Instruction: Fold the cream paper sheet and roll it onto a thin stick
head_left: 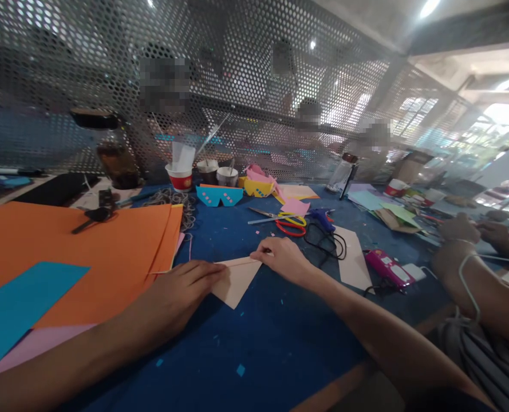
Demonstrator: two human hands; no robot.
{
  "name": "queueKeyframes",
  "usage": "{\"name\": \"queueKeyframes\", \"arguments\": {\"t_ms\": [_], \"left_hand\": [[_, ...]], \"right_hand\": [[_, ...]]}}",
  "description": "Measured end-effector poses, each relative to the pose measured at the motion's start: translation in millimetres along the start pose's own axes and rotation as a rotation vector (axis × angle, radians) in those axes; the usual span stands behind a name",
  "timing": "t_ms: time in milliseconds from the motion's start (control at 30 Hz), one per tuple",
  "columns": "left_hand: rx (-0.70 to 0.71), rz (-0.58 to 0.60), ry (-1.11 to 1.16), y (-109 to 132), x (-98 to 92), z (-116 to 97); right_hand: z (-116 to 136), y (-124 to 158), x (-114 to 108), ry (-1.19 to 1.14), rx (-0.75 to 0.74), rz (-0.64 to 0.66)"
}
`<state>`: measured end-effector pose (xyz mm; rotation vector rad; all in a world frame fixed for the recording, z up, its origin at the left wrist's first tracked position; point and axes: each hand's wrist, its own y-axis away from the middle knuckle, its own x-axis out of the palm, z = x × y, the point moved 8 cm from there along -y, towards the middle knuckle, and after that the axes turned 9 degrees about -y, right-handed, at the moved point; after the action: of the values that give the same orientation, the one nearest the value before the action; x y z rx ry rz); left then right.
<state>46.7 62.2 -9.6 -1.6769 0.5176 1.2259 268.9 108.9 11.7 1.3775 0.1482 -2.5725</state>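
A pale peach piece of paper (236, 284), folded along its upper edge, lies on the blue table (254, 355) with a point toward me. My left hand (189, 283) rests at its left corner, fingers together and pressed on the fold. At the right corner my right hand (280, 256) pinches the paper's edge between thumb and fingers. Beyond the hands lie scissors with red and yellow handles (292, 224) and a blue glue gun (322, 220) with a black cord.
Orange sheets (108, 246) and a blue sheet (31, 303) cover the left side. Paper cups (180, 176), blue paper glasses (219, 195) and a jar (117, 160) stand near the perforated screen. To the right are a magenta case (389, 269) and another person's arm (473, 274).
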Motion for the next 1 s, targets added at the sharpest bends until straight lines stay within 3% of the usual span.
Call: {"name": "queueKeyframes", "arguments": {"t_ms": [233,367,433,500,600,1000], "left_hand": [[-0.032,0.031,0.036,-1.7,-1.5,1.7],[-0.078,0.027,0.052,0.4,2.8,6.8],[-0.079,0.022,0.043,0.7,2.7,7.2],[-0.074,0.019,0.047,-0.8,0.7,6.2],[-0.081,0.022,0.066,-4.3,-2.8,5.2],[-0.139,0.029,0.16,2.6,4.5,10.9]], "right_hand": [[-4.5,2.1,-5.4,0.045,-0.027,-0.079],[17.3,14.8,-16.0,0.129,-0.253,-0.25],[32.9,24.0,-11.1,0.069,-0.405,-0.205],[46.2,33.1,0.4,-0.015,-0.524,-0.069],[57.4,43.9,16.0,-0.002,-0.613,0.068],[60.2,48.4,26.5,0.147,-0.688,0.059]]}}
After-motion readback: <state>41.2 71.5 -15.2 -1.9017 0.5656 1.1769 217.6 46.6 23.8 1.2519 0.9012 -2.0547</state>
